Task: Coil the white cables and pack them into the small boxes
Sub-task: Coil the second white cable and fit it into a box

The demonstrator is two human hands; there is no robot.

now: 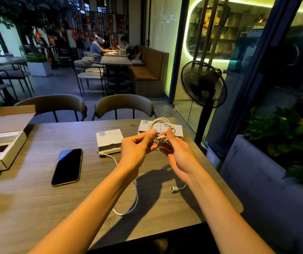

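I hold a coiled white cable (pixel 160 125) above the wooden table (pixel 36 198). My left hand (pixel 136 149) pinches the coil at its lower left, and my right hand (pixel 174 151) grips its end plugs at the lower right. A second white cable (pixel 136 197) lies loose on the table under my arms, one plug near a small white box (pixel 109 141) and the other plug (pixel 172 188) to the right. Two more small white boxes (pixel 176 130) stand behind the coil, partly hidden by it.
A dark phone (pixel 68 166) lies face up left of centre. An open cardboard box (pixel 2 142) with another white cable inside sits at the table's left edge. Two chairs (pixel 123 105) face the far side. A standing fan (pixel 203 85) is beyond the right edge.
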